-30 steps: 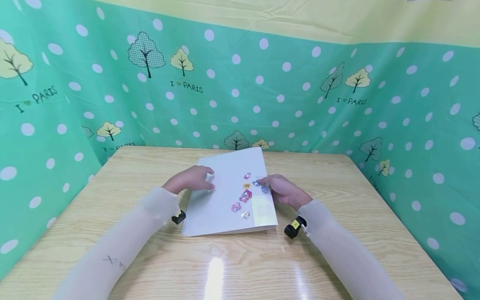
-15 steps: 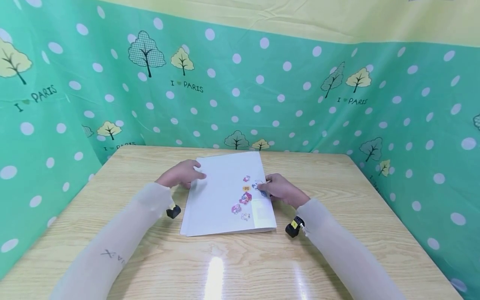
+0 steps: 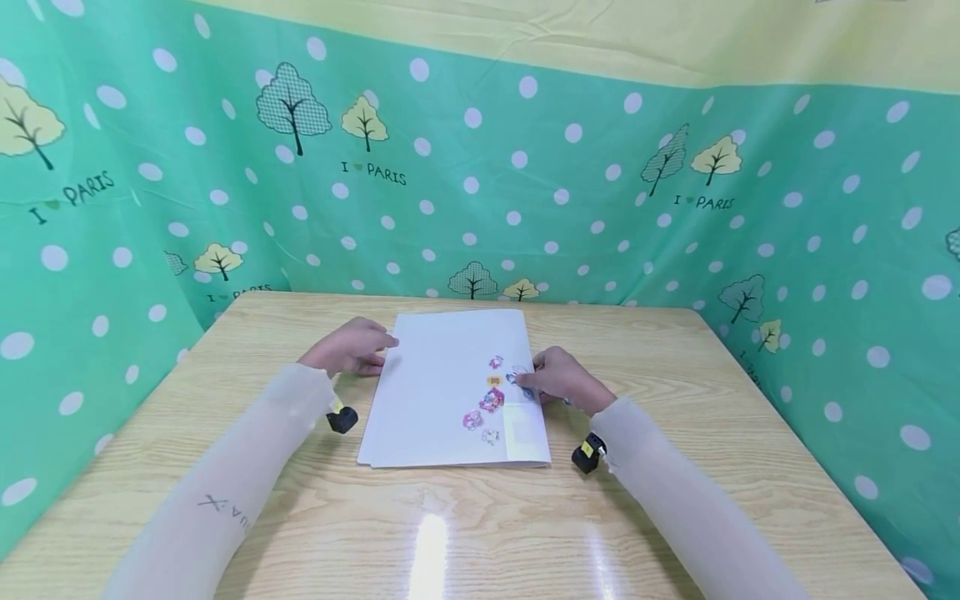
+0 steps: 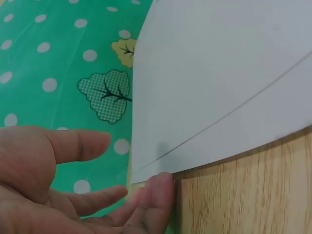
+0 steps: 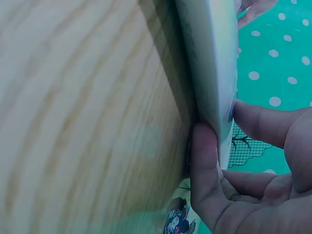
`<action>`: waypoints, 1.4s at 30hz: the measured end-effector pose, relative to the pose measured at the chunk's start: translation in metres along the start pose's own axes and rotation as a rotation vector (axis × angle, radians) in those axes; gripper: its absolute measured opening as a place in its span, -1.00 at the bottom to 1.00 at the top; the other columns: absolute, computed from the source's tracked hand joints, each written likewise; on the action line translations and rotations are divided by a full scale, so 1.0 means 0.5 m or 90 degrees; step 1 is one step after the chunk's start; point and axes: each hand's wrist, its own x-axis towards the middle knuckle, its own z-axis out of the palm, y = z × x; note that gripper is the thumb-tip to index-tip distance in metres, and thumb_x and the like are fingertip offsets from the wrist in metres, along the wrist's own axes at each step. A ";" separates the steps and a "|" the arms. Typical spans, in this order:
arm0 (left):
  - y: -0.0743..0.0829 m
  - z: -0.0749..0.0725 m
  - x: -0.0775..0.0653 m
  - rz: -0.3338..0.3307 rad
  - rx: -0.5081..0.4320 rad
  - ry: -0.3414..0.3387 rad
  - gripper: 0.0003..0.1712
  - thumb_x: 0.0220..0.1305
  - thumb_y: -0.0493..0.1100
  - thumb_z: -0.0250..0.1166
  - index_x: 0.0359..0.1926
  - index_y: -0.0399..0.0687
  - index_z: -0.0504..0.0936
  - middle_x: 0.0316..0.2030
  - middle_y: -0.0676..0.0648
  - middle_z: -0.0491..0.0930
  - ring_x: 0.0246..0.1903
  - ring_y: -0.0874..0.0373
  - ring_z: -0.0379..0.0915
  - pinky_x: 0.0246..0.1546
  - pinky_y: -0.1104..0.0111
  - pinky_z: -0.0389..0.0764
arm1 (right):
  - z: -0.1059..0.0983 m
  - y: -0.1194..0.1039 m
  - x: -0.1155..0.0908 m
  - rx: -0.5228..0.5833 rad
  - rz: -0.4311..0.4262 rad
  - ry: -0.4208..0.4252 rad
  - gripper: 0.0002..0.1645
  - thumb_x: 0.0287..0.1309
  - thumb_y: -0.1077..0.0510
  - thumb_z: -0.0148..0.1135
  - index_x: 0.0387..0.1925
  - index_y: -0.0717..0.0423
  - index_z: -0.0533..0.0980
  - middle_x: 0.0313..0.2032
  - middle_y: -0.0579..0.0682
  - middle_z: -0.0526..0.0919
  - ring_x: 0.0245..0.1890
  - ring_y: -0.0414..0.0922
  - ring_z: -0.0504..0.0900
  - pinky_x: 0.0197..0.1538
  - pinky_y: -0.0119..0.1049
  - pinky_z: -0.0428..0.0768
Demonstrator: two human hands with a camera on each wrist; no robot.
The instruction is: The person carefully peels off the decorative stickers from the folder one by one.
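A white paper booklet (image 3: 450, 375) lies on the table, its layers slightly offset along the left edge. Colourful cartoon stickers (image 3: 491, 400) dot its right side, above a clear rectangular patch (image 3: 527, 432). My right hand (image 3: 564, 379) pinches the right edge, with the thumb (image 5: 265, 122) on the top face and a finger (image 5: 204, 161) underneath. At the left edge is my left hand (image 3: 351, 346), its fingers loosely bent. In the left wrist view, a fingertip (image 4: 163, 183) meets the lower edge of the paper, while the thumb (image 4: 85, 145) stands apart from it.
The wood-grain table (image 3: 480, 533) surrounds the booklet and shows bright light reflections near its front. A green polka-dot cloth (image 3: 465, 167) with tree prints hangs behind and on both sides. Each wrist carries a small black camera, such as the left camera (image 3: 342, 419).
The booklet has flattened, its raised right side coming down toward the table. My left hand has drawn back left from over the page to its edge. The right hand keeps its pinch.
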 end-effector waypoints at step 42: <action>0.027 -0.020 -0.048 0.121 -0.051 -0.095 -0.02 0.32 -0.36 0.34 0.59 -0.24 -0.03 0.09 -0.33 0.62 -0.15 0.00 0.70 -0.04 0.16 0.68 | -0.031 0.010 0.023 -0.013 -0.030 -0.039 -0.14 0.22 0.00 0.47 0.42 0.29 0.34 -0.09 0.12 0.67 -0.34 -0.08 0.73 -0.13 -0.21 0.67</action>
